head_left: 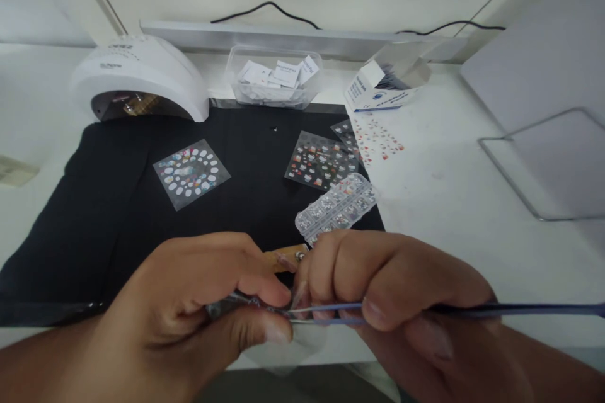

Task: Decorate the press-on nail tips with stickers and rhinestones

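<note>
My left hand (203,296) is closed, thumb and forefinger pinching a thin transparent plastic sheet (283,356) whose lower part hangs below the fingers. In my right hand (397,277) is a pair of blue tweezers (539,310), lying sideways with the tips pointing left. Those tips reach the plastic between my left thumb and forefinger; whether they grip it I cannot tell. Just behind the fingers shows a yellowish-brown piece with a shiny metal part (286,258), mostly hidden. Past my right knuckles lies a compartment case of small rhinestones (336,204).
On the black mat (127,201) lie a nail sticker sheet (191,173) and another patterned sheet (321,160). A white nail lamp (146,72), a plastic tub of alcohol pads (274,79) and an open alcohol pad box (385,85) stand behind. A wire frame (539,214) is at right.
</note>
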A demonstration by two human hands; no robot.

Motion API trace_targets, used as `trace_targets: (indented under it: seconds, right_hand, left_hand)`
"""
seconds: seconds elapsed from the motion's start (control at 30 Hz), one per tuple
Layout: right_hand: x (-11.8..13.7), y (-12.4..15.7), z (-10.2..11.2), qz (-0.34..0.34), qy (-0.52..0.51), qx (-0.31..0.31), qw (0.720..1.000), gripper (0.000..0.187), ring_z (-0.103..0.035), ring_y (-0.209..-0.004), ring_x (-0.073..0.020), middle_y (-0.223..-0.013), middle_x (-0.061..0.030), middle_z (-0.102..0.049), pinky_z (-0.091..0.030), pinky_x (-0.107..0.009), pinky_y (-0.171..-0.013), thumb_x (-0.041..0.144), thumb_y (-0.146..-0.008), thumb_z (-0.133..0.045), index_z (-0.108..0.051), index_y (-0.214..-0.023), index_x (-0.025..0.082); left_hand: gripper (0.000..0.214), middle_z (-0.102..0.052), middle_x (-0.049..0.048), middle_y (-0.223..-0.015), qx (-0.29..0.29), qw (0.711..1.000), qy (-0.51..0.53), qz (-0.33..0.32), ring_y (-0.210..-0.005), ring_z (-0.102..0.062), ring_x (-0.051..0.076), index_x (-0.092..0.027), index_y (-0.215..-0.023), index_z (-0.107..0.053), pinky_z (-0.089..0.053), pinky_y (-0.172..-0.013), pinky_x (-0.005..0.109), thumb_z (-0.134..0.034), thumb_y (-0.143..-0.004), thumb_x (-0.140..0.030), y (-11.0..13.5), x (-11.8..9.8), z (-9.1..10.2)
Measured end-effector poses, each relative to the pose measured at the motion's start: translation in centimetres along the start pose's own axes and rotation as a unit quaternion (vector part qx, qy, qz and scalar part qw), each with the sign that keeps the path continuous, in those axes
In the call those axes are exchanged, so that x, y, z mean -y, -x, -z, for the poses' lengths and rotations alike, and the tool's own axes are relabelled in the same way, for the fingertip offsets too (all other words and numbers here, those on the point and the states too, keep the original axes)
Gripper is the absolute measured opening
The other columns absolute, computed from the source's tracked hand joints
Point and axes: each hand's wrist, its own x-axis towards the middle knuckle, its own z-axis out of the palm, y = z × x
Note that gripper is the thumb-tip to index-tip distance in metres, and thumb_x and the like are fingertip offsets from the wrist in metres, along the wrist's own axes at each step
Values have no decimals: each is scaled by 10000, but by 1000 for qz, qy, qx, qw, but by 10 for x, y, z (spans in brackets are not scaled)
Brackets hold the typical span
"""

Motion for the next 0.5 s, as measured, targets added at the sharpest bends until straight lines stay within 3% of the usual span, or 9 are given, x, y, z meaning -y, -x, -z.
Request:
trace_targets:
  seconds: [0.17,0.5]
  right_hand:
    - [0,-1,0,-20,-14,-16,1000,351,-644,-627,-171,-634,-16,-596,-589,-362,-642,360,-980,-526,-727,-719,237]
    - [2,-3,-2,-1,0,-6,1000,361,-600,-596,-176,-595,-8,-535,-575,-360,-599,502,-922,-570,-698,-709,241]
  left_hand:
    - [137,-692,-11,-749,1,1000,4,-9,-613,-672,90,-187,-881,-721,-540,-573,137,-759,-808,-77,-1,0,1]
    - [156,-712,3,-782,-4,1000,0,-23,-649,-686,99,-177,-899,-719,-552,-608,143,-780,-793,-80,-1,0,1]
